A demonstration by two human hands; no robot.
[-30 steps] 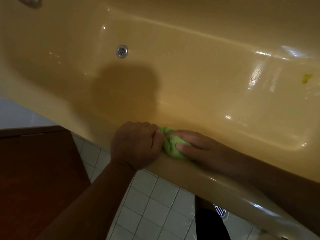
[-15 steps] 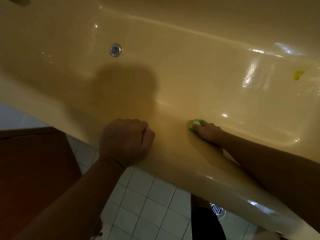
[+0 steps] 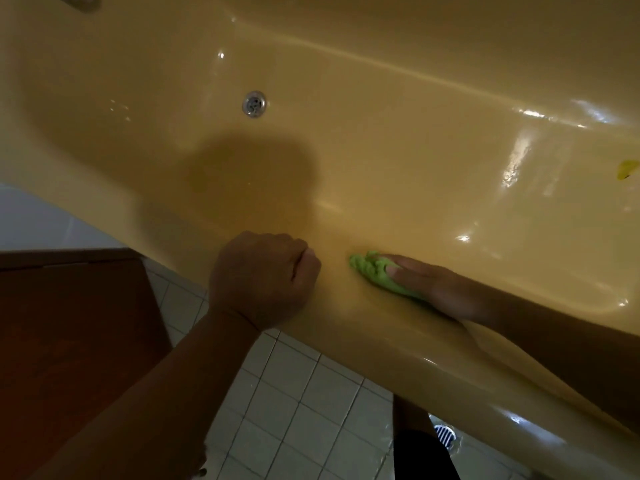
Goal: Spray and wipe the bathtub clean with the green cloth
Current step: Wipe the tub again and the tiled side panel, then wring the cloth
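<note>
The yellow bathtub (image 3: 381, 348) fills the upper part of the head view, its near rim running from left down to the right. My right hand (image 3: 436, 289) reaches over that rim and presses the bunched green cloth (image 3: 372, 270) flat against the tub's near inner wall, with the fingers stretched out over it. My left hand (image 3: 263, 278) is a closed fist resting on the rim, a short way left of the cloth, and it holds nothing. No spray bottle is in view.
A metal drain (image 3: 254, 103) sits in the tub floor, and a small yellow spot (image 3: 627, 169) marks it at the far right. Below the rim are white floor tiles (image 3: 311, 410), a brown wooden surface (image 3: 69, 323) at left, and a floor drain (image 3: 445, 434).
My right hand slid the cloth away from my left fist, down the inner wall, and has now come partway back up. The left fist stayed on the rim.
</note>
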